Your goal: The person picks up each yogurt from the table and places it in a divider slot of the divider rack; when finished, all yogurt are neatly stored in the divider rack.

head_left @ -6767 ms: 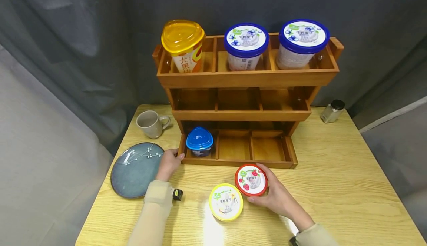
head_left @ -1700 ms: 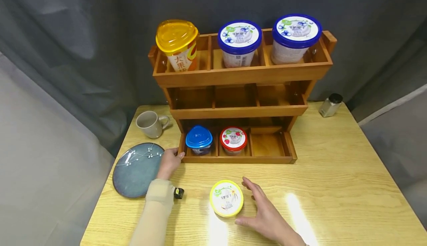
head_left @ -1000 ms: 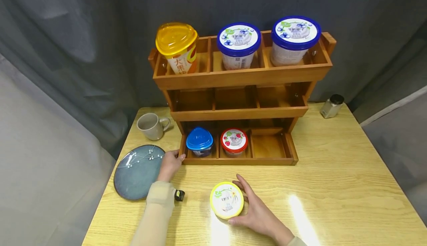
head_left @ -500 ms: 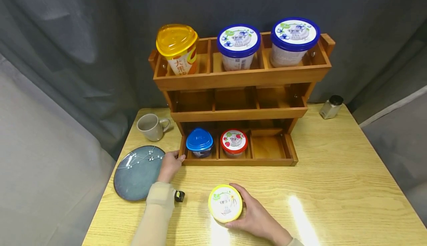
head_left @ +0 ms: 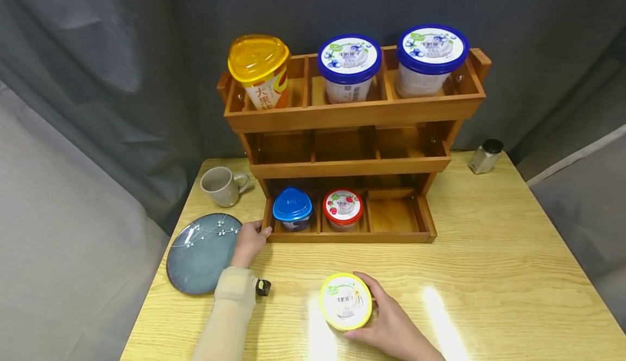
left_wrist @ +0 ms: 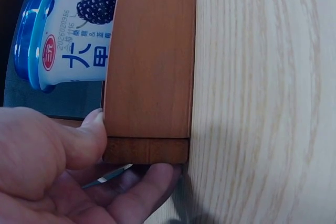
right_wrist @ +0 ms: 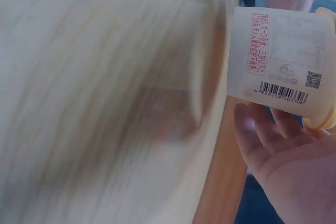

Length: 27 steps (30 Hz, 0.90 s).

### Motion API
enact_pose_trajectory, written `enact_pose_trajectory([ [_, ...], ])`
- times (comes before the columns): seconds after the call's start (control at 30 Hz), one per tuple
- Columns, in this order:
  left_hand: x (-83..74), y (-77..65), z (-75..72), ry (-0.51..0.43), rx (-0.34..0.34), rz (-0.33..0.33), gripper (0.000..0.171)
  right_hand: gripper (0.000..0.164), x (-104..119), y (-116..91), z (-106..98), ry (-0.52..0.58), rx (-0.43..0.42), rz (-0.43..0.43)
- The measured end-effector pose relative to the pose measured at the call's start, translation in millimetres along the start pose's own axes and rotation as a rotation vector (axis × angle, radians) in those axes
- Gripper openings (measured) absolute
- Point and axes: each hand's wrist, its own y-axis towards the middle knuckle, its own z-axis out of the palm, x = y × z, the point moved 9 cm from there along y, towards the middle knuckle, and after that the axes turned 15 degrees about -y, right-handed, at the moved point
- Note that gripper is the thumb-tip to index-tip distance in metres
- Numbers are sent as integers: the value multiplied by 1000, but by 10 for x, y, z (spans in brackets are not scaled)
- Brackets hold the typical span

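Note:
My right hand (head_left: pixel 391 323) grips a white cup with a yellow lid (head_left: pixel 346 302) from its right side, thumb in front and fingers behind. In the right wrist view the barcoded side of this cup (right_wrist: pixel 286 59) shows, close above the wooden table. My left hand (head_left: pixel 248 241) pinches the lower left end of a three-tier wooden shelf (head_left: pixel 354 114); the left wrist view has the thumb on the inner side of the corner (left_wrist: pixel 149 150) and fingers outside it. In the bottom tier, a blue-lidded cup (head_left: pixel 292 209) fills the left compartment and a red-lidded cup (head_left: pixel 343 209) the middle one.
On the top tier stand an orange-lidded cup (head_left: pixel 259 70) and two blue-lidded tubs, one in the middle (head_left: pixel 350 67) and one at right (head_left: pixel 430 59). A plate (head_left: pixel 200 263) and a mug (head_left: pixel 222 187) lie left of the shelf, a black-capped jar (head_left: pixel 486 157) right of it.
The red-lidded cup went from my right hand into the bottom tier's middle compartment. My right hand then took the yellow-lidded cup and has shifted it slightly right. My left hand stayed on the shelf.

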Motion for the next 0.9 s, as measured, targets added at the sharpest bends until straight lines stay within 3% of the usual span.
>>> enact_pose_trajectory([
  [0.23, -4, -6, -1, -3, -2, -5, 43, 109, -85, -140, -355, 5, -108, 40],
  [0.53, -11, -10, -3, -9, -1, -11, 44, 113, -195, -206, -1052, -160, -319, 47],
  [0.7, 11, 5, -5, -4, -2, -16, 44, 116, -302, -96, -1412, -166, -368, 48],
  [0.9, 16, 24, -4, 23, -14, 1, 44, 109, -441, 199, -1699, -118, -407, 9],
])
